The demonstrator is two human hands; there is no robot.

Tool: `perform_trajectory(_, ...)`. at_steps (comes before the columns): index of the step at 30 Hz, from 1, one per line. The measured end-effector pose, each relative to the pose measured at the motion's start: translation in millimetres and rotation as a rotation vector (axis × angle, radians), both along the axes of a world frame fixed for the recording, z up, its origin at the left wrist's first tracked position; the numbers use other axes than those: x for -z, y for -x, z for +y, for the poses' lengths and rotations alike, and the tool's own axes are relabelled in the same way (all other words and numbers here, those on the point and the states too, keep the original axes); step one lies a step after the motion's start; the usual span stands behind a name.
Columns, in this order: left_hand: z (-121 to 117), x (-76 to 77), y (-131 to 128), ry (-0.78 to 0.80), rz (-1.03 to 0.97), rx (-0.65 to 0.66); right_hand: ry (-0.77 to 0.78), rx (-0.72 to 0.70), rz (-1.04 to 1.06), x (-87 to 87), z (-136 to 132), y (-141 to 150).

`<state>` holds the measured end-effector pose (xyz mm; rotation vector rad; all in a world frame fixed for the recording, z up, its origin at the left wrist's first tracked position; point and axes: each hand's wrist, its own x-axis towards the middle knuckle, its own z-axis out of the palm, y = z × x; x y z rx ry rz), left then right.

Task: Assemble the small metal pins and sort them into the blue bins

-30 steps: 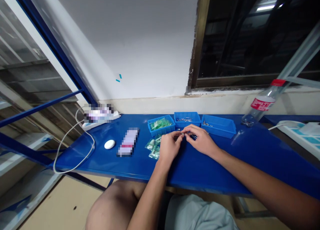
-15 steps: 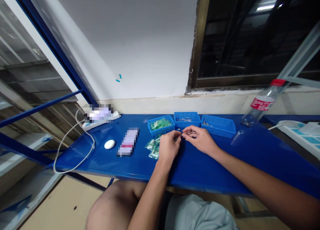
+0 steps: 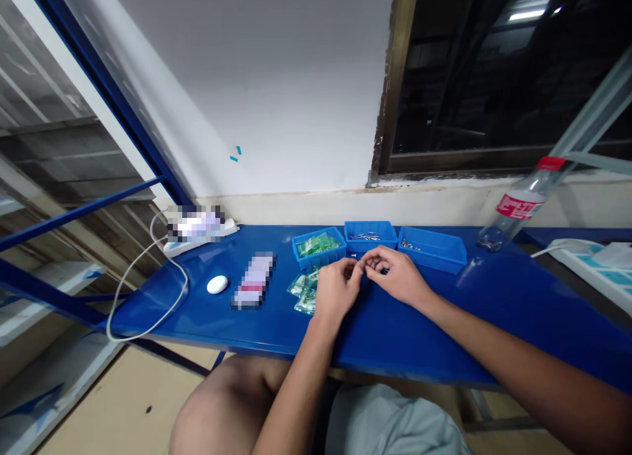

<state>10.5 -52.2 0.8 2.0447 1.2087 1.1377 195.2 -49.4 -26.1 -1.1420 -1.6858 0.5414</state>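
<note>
I'm sitting at a long blue counter (image 3: 419, 349), with a white wall (image 3: 247, 80) and a dark window (image 3: 484, 66) ahead of me. My knee (image 3: 222, 402) shows below its edge. On the counter's right end stands a clear plastic bottle (image 3: 518, 205) with a red cap and label. At the left end, a white power strip (image 3: 207, 244), partly blurred, trails a white cable (image 3: 148, 297) past a white oval object (image 3: 217, 284) and a blurred flat rectangle (image 3: 253, 280).

Three blue plastic bins sit in a row by the wall. The left bin (image 3: 309, 261) holds green packets, the middle bin (image 3: 370, 230) holds metal pieces, and the right bin (image 3: 434, 261) holds a few small metal parts. More green packets (image 3: 305, 295) lie loose just below the left bin.

My left grip (image 3: 336, 289) and right grip (image 3: 395, 277) are both closed in a pinch, fingertips almost touching, just in front of the middle bin. Between them is a tiny metal part (image 3: 379, 265), mostly hidden by my fingers.
</note>
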Motion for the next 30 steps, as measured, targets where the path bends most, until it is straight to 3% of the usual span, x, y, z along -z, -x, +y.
perform_trajectory(7, 3, 3.6, 2, 0.038, -0.012, 0.024, -0.022, -0.067, -0.021, -2.9, -1, -1)
perform_trajectory(14, 5, 4.9, 1, 0.049, -0.046, 0.016, 0.084, -0.054, 0.159, 5.3, 2, -2)
perform_trajectory(23, 10, 9.2, -1, 0.142, -0.406, 0.088, 0.101, -0.095, 0.355, 3.7, 1, -2)
perform_trajectory(30, 6, 3.4, 0, 0.133, -0.425, 0.068, 0.046, -0.072, 0.375, -0.7, -3, -1)
